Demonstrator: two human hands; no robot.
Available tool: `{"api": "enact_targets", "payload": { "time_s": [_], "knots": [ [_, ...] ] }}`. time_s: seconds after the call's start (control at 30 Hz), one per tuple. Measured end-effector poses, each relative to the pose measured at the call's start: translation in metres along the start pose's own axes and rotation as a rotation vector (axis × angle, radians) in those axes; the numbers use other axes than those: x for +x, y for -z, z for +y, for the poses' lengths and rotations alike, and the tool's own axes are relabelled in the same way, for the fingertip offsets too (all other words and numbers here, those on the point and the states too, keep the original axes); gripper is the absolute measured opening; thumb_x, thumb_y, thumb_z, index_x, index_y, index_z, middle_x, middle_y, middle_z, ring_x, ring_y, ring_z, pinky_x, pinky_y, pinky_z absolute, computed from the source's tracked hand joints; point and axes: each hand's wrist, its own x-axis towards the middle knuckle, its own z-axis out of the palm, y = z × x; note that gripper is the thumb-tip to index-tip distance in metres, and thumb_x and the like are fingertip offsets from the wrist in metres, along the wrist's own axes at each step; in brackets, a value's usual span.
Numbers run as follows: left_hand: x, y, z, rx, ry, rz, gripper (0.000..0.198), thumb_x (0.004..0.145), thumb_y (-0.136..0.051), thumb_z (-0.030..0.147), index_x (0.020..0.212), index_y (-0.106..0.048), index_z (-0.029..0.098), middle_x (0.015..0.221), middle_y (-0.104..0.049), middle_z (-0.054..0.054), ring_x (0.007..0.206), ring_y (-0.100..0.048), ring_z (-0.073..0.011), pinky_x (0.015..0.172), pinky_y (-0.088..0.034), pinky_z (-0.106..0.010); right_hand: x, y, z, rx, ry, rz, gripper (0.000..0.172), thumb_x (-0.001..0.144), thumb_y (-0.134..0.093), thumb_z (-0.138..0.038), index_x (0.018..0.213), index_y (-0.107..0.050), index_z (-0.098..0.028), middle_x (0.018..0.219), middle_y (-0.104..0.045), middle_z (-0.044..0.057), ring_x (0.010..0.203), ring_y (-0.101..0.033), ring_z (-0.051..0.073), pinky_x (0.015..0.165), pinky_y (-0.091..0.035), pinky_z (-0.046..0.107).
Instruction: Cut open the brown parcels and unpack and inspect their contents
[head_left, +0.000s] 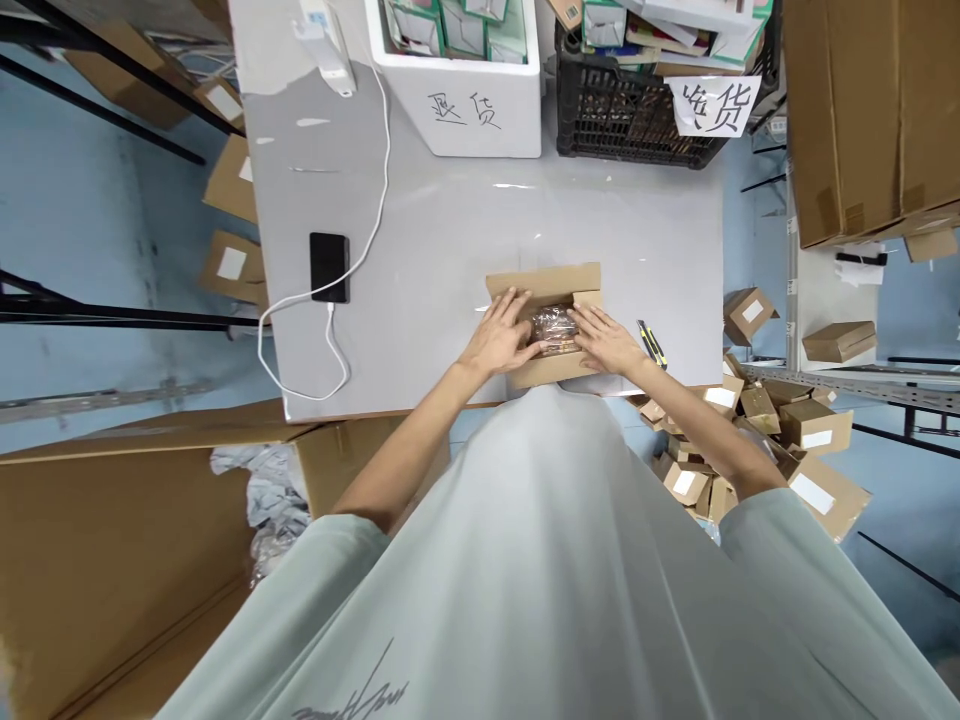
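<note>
A small cardboard box (551,372) lies at the table's near edge with its flaps spread. Inside it shows a bundle in shiny clear plastic wrap (553,328); what the wrap covers cannot be made out. My left hand (501,335) rests on the box's left side, fingers extended and thumb reaching toward the wrap. On the right side lies my right hand (604,338), its fingers stretched flat over the flap and the edge of the wrap. To the right of that hand is a yellow and black utility knife (652,344) on the table.
A white foam bin (480,110) and a black plastic crate (637,115) stand at the table's back. A black device (330,267) with a white cable lies left. Cardboard boxes (817,425) are piled below right; a large open carton (112,560) stands lower left.
</note>
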Motion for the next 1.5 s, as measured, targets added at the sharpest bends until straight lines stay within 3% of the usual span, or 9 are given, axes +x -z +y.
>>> {"api": "enact_targets", "payload": {
  "time_s": [0.1, 0.2, 0.37, 0.6, 0.77, 0.93, 1.1, 1.3, 1.5],
  "knots": [
    [-0.015, 0.02, -0.011, 0.052, 0.042, 0.033, 0.028, 0.098, -0.07, 0.04, 0.111, -0.084, 0.02, 0.183, -0.048, -0.012, 0.179, -0.022, -0.0439, 0.146, -0.022, -0.07, -0.015, 0.01, 0.009, -0.021, -0.001, 0.065, 0.051, 0.098, -0.08, -0.029, 0.145, -0.071, -0.012, 0.187, -0.038, 0.02, 0.181, -0.02, 0.038, 0.146, -0.024, 0.072],
    [-0.035, 0.029, -0.019, 0.099, 0.088, 0.048, 0.044, 0.096, -0.062, 0.025, 0.136, -0.079, 0.019, 0.181, -0.051, -0.013, 0.18, -0.023, -0.0385, 0.146, -0.019, -0.07, -0.043, 0.013, 0.02, -0.03, -0.115, 0.14, 0.05, 0.102, -0.078, -0.038, 0.143, -0.071, -0.01, 0.181, -0.047, 0.025, 0.179, -0.026, 0.041, 0.145, -0.025, 0.074],
    [-0.044, 0.004, 0.01, 0.139, 0.151, -0.061, 0.052, 0.1, -0.045, 0.007, 0.142, -0.076, 0.013, 0.166, -0.065, -0.021, 0.171, -0.045, -0.034, 0.142, -0.033, -0.061, -0.075, -0.007, 0.03, -0.007, -0.315, 0.199, 0.052, 0.103, -0.078, -0.053, 0.135, -0.074, -0.012, 0.174, -0.054, 0.028, 0.172, -0.039, 0.046, 0.142, -0.03, 0.075],
    [0.029, -0.036, 0.073, 0.236, 0.281, -0.324, 0.045, 0.109, -0.056, 0.018, 0.151, -0.068, 0.012, 0.144, -0.075, -0.026, 0.134, -0.072, -0.0385, 0.116, -0.054, -0.052, -0.069, -0.033, 0.013, 0.041, -0.398, 0.22, 0.055, 0.102, -0.081, -0.045, 0.143, -0.07, -0.011, 0.18, -0.046, 0.028, 0.173, -0.037, 0.043, 0.141, -0.033, 0.07],
    [0.082, -0.05, 0.067, 0.228, 0.189, -0.532, 0.044, 0.098, -0.074, 0.016, 0.142, -0.077, 0.018, 0.143, -0.079, -0.02, 0.132, -0.076, -0.0344, 0.117, -0.055, -0.043, -0.069, -0.04, 0.01, 0.07, -0.41, 0.199, 0.06, 0.099, -0.084, -0.04, 0.146, -0.067, -0.008, 0.181, -0.045, 0.029, 0.174, -0.036, 0.043, 0.142, -0.032, 0.069],
    [0.095, -0.064, 0.061, 0.261, 0.141, -0.615, 0.05, 0.099, -0.067, 0.014, 0.148, -0.074, 0.015, 0.137, -0.08, -0.025, 0.131, -0.077, -0.0389, 0.114, -0.057, -0.047, -0.069, -0.045, 0.011, 0.114, -0.397, 0.199, 0.058, 0.102, -0.081, -0.041, 0.147, -0.067, -0.007, 0.181, -0.044, 0.031, 0.174, -0.036, 0.043, 0.141, -0.033, 0.069],
    [0.099, -0.066, 0.052, 0.243, 0.206, -0.522, 0.071, 0.096, -0.064, 0.008, 0.166, -0.055, 0.006, 0.141, -0.077, -0.03, 0.136, -0.074, -0.0409, 0.119, -0.053, -0.051, -0.064, -0.046, 0.016, 0.178, -0.387, 0.242, 0.056, 0.106, -0.074, -0.041, 0.148, -0.066, -0.007, 0.18, -0.045, 0.031, 0.174, -0.037, 0.044, 0.142, -0.032, 0.07],
    [0.099, -0.043, 0.055, 0.229, 0.305, -0.461, 0.052, 0.094, -0.066, 0.011, 0.146, -0.071, 0.014, 0.122, -0.083, -0.023, 0.118, -0.08, -0.0399, 0.107, -0.056, -0.048, -0.062, -0.046, 0.019, 0.195, -0.376, 0.234, 0.059, 0.105, -0.076, -0.042, 0.152, -0.064, -0.008, 0.179, -0.047, 0.031, 0.171, -0.041, 0.045, 0.137, -0.04, 0.069],
    [0.025, 0.032, 0.055, -0.117, 0.421, 0.116, 0.026, 0.091, -0.083, 0.034, 0.112, -0.074, 0.021, 0.103, -0.08, -0.008, 0.103, -0.078, -0.0342, 0.094, -0.059, -0.039, -0.062, -0.047, 0.016, 0.188, -0.437, 0.187, 0.057, 0.105, -0.076, -0.043, 0.149, -0.065, -0.007, 0.179, -0.045, 0.032, 0.167, -0.046, 0.045, 0.132, -0.047, 0.066]
  ]
}}
